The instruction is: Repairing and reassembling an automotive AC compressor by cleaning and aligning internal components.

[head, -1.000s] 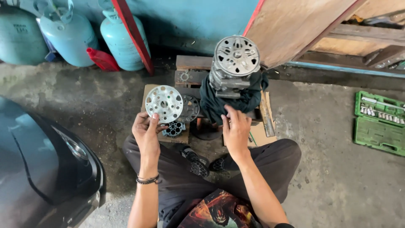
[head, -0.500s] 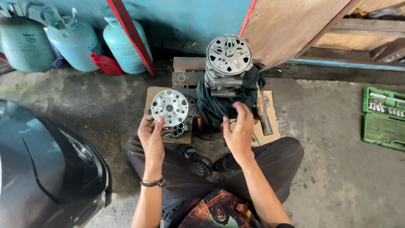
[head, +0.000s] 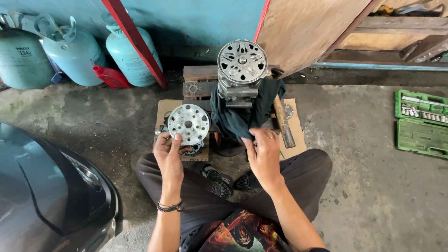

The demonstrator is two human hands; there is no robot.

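I sit cross-legged on a concrete floor. My left hand [head: 169,155] holds a round silver metal disc with holes [head: 188,123] by its lower edge, above a piece of cardboard [head: 164,112]. My right hand [head: 264,153] pinches the lower edge of a dark cloth [head: 238,116] draped around an upright metal compressor [head: 241,70] with a slotted round plate on top. The compressor stands between both hands, slightly nearer the right one.
A hammer with a wooden handle [head: 283,120] lies right of the compressor. A green socket set case [head: 422,122] sits open at right. Teal gas cylinders [head: 70,51] and a red bottle [head: 111,77] stand at back left. A dark car bumper [head: 51,196] fills the lower left. A wooden board [head: 312,28] leans behind.
My view has shifted slightly. My left hand keeps the disc, lifting it a little. My right hand has moved from the floor area up to the cloth's edge.
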